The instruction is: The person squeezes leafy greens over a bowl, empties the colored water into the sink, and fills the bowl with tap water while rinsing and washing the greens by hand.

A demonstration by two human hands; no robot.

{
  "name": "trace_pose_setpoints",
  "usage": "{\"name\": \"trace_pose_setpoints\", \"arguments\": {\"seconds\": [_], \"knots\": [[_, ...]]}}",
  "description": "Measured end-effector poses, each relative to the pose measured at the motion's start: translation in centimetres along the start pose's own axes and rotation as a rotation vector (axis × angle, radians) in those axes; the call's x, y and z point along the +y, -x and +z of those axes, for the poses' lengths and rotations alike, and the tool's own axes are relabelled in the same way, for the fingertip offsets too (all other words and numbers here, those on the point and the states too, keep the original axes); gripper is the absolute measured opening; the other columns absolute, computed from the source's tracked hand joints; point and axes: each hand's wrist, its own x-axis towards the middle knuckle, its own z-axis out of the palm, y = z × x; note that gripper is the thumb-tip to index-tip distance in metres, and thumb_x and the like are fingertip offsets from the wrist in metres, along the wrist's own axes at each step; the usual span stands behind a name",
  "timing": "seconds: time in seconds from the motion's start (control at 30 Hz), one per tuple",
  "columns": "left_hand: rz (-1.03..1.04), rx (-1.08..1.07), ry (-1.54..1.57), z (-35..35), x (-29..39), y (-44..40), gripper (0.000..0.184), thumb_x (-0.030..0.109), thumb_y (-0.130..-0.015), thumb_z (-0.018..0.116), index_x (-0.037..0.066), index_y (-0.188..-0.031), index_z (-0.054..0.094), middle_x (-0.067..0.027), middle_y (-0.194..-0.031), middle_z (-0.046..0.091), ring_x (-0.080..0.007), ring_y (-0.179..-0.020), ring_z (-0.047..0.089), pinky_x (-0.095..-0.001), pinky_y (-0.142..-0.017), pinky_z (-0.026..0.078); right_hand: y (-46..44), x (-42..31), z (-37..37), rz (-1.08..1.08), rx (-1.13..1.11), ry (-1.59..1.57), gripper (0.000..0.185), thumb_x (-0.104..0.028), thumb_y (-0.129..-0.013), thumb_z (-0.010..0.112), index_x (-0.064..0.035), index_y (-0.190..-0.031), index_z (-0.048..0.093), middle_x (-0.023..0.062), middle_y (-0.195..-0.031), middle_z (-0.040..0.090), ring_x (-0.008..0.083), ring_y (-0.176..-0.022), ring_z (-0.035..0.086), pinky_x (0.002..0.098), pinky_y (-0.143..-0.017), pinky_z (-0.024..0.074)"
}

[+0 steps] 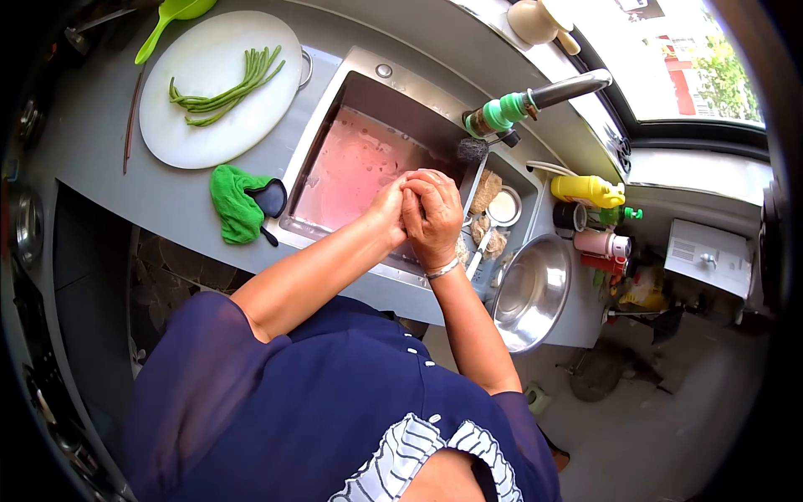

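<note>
My left hand [390, 206] and my right hand [432, 219] are pressed together over the right part of the sink [293, 180]. Curled fingers wrap over one another, and whatever lies between the palms, if anything, is hidden. A bracelet [443, 269] circles my right wrist. Below the hands, the sink bottom looks pinkish and wet, with small bits on it. The faucet [573, 88], with green fittings at its base, rises behind the sink on the right. A dark scouring pad [473, 150] sits by the sink's right rim.
Left of the sink, long green beans [226, 102] lie on a round white cutting board [180, 67]. A green cloth [234, 205] sits at the counter's front. To the right are a steel basin [529, 293], a yellow bottle [588, 191] and a pink container [598, 243].
</note>
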Motion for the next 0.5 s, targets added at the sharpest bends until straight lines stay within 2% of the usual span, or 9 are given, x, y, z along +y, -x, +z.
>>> {"name": "trace_pose_setpoints", "arguments": {"seconds": [0.03, 0.13, 0.23, 0.4, 0.5], "knots": [[-0.011, 0.024, -0.003, -0.2, 0.0, -0.3, 0.028, 0.023, -0.098, 0.036, 0.010, -0.089, 0.059, -0.0037, -0.090, 0.063, -0.0140, -0.084, 0.062, -0.0269, -0.076, 0.053, -0.2, -0.1, -0.1, -0.005, -0.029, -0.002, 0.008, -0.002, -0.076, 0.065, -0.0029, -0.083, 0.062, 0.0120, -0.090, 0.064, 0.0305, -0.088, 0.060, 0.0394, -0.082, 0.0475], [-0.006, 0.008, 0.075, -0.5, 0.1, -0.6, 0.027, 0.023, -0.098, 0.037, 0.010, -0.089, 0.059, -0.0035, -0.091, 0.063, -0.0137, -0.083, 0.061, -0.0266, -0.075, 0.053, -0.1, 0.5, 0.6, -0.007, -0.056, 0.055, 0.008, -0.003, -0.077, 0.064, -0.0031, -0.084, 0.060, 0.0121, -0.091, 0.064, 0.0314, -0.088, 0.059, 0.0401, -0.082, 0.0466], [-0.017, 0.075, 0.036, 0.1, 0.6, -0.1, 0.027, 0.023, -0.098, 0.037, 0.011, -0.088, 0.059, -0.0036, -0.090, 0.063, -0.0138, -0.082, 0.061, -0.0263, -0.074, 0.053, 0.1, 0.9, 1.3, 0.004, -0.063, 0.121, 0.011, -0.006, -0.076, 0.065, -0.0066, -0.085, 0.059, 0.0085, -0.091, 0.062, 0.0299, -0.089, 0.058, 0.0400, -0.082, 0.0451], [-0.016, 0.068, 0.126, -1.9, 0.3, -1.5, 0.028, 0.022, -0.098, 0.036, 0.010, -0.089, 0.060, -0.0038, -0.088, 0.062, -0.0137, -0.080, 0.060, -0.0261, -0.072, 0.053, 0.1, 1.4, 2.2, 0.003, -0.115, 0.155, 0.012, -0.007, -0.076, 0.065, -0.0069, -0.086, 0.058, 0.0086, -0.092, 0.062, 0.0311, -0.090, 0.057, 0.0413, -0.081, 0.0445], [-0.042, -0.015, 0.152, -2.6, 0.4, -1.7, 0.028, 0.022, -0.098, 0.036, 0.010, -0.091, 0.060, -0.0037, -0.090, 0.062, -0.0134, -0.082, 0.060, -0.0257, -0.072, 0.052, 0.1, 1.3, 2.6, 0.006, -0.152, 0.185, 0.007, -0.008, -0.082, 0.060, -0.0039, -0.087, 0.058, 0.0133, -0.092, 0.060, 0.0330, -0.088, 0.056, 0.0418, -0.081, 0.0441]]}}
